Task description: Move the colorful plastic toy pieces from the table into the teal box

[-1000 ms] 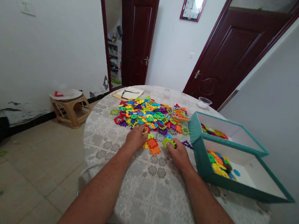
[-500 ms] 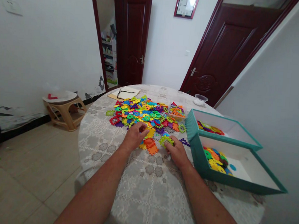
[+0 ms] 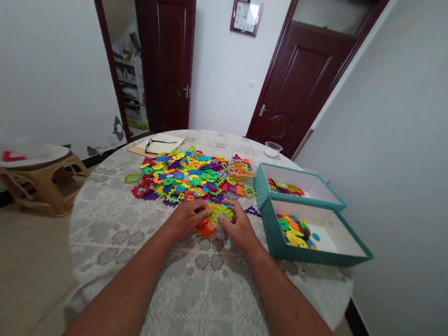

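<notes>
My right hand pinches a yellow-green toothed building piece with thumb and fingers. Close on its left, my left hand has its fingers curled at the edge of a small group of yellow and orange pieces, and it seems to grip them. The orange building piece shows below the thumbs. How the pieces meet is partly hidden by the fingers. Just beyond both hands lies a broad pile of colourful plastic building pieces, made up of toothed squares and notched discs.
A teal box with pieces inside stands open on the right. Behind the pile are a small clear tub of pieces, a clear bowl, and glasses on paper. A patterned cloth covers the round table. A stool stands left.
My right hand has brought the yellow-green piece left, up against the yellow and orange pieces. My left hand has closed in on their left side. The view has turned right.
</notes>
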A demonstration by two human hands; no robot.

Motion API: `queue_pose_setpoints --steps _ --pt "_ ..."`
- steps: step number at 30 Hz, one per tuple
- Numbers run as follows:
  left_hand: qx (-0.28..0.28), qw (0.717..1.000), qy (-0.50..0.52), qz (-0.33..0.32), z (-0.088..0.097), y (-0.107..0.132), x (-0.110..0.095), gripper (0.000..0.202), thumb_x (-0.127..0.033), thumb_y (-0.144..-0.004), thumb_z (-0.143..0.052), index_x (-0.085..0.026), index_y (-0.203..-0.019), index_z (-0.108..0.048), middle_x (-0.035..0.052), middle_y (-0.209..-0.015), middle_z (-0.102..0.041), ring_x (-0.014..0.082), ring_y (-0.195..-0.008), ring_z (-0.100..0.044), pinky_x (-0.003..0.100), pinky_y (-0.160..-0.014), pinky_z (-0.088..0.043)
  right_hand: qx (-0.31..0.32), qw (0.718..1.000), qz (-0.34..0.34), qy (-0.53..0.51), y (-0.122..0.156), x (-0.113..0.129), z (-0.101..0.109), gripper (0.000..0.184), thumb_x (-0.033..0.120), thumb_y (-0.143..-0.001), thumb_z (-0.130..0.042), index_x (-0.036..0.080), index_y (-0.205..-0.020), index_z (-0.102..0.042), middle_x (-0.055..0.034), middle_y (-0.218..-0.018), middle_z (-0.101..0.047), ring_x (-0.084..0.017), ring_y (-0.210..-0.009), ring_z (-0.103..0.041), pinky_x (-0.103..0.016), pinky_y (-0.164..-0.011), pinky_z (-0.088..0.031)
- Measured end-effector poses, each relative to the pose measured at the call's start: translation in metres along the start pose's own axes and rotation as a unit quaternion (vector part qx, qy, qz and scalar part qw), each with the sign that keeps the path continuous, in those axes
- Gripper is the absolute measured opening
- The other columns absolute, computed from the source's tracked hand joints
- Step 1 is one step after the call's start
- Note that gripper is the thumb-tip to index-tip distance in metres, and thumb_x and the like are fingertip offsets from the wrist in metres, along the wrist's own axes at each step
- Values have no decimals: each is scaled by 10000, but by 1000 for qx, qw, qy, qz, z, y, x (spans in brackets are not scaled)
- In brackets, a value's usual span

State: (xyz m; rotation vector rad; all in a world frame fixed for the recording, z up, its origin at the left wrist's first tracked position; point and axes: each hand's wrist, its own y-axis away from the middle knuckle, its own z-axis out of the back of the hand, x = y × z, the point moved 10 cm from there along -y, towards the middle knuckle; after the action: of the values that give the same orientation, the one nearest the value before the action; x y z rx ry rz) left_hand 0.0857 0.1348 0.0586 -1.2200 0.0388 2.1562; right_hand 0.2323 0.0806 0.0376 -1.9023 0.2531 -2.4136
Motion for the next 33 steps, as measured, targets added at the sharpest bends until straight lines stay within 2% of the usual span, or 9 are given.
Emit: queue_pose_setpoints --steps 4,10,15,18,21,24,26,29,33 --pt "1 999 -34 -6 3 0 -1 368 -467 -993 -478 -203 -825 -671 5 -788 -677 167 -740 -598 280 -698 -453 1 996 32 85 2 12 2 204 339 -853 -634 216 -1016 -646 43 -780 -596 -141 -678 -529 -233 -611 -400" --pt "-38 980 -190 -35 9 4 5 288 -453 -871 -699 -221 -1042 -702 90 -1074 -726 263 -1031 -655 376 -940 -496 -73 968 85 225 11 62 34 181 333 -904 -598 236 -1036 -674 1 -901 -688 -183 -789 -600 -271 -731 -431" --pt "5 962 -273 -9 -2 6 12 340 -425 -806 -764 -259 -1098 -712 101 -1115 -700 289 -1076 -640 387 -966 -482 -143 926 76 340 6 98 97 240 383 -923 -577 225 -1055 -699 -55 -955 -730 -222 -836 -635 -309 -778 -448" --pt "11 958 -286 6 -4 8 16 395 -403 -777 -784 -271 -1143 -714 115 -1186 -687 309 -1131 -632 392 -984 -480 -210 872 65 437 -6 108 148 272 339 -914 -565 194 -1097 -704 -112 -1037 -741 -252 -906 -652 -333 -827 -452" --pt "7 958 -286 9 -4 8 19 392 -367 -798 -753 -269 -1175 -709 129 -1232 -677 321 -1173 -623 406 -1007 -479 -251 809 14 532 -24 99 191 296 303 -913 -563 151 -1125 -703 -177 -1080 -736 -291 -962 -666 -364 -853 -452" --pt "5 961 -275 13 -3 8 22 356 -338 -802 -742 -275 -1151 -714 127 -1221 -682 317 -1177 -621 408 -1022 -474 -261 770 -50 580 -40 79 220 313 283 -903 -580 124 -1141 -708 -208 -1072 -737 -307 -963 -682 -373 -838 -459" --pt "-2 964 -267 12 -2 7 22 345 -327 -806 -732 -269 -1146 -712 127 -1202 -681 310 -1164 -622 405 -1022 -476 -263 764 -62 585 -46 69 230 357 233 -883 -585 111 -1200 -696 -206 -1089 -742 -296 -980 -688 -365 -852 -467" --pt "-19 968 -251 -1 -1 7 19 333 -321 -844 -686 -243 -1167 -693 120 -1148 -672 289 -1096 -637 396 -982 -501 -261 778 -37 570 -45 67 229 418 163 -860 -557 103 -1254 -684 -193 -1133 -742 -278 -1020 -685 -365 -912 -478" --pt "-58 975 -215 -9 5 6 18 305 -300 -885 -633 -220 -1176 -672 108 -1148 -649 267 -1097 -633 385 -982 -513 -260 814 50 517 -26 90 195 335 196 -894 -516 136 -1153 -721 -167 -1145 -738 -277 -1050 -671 -391 -976 -478"
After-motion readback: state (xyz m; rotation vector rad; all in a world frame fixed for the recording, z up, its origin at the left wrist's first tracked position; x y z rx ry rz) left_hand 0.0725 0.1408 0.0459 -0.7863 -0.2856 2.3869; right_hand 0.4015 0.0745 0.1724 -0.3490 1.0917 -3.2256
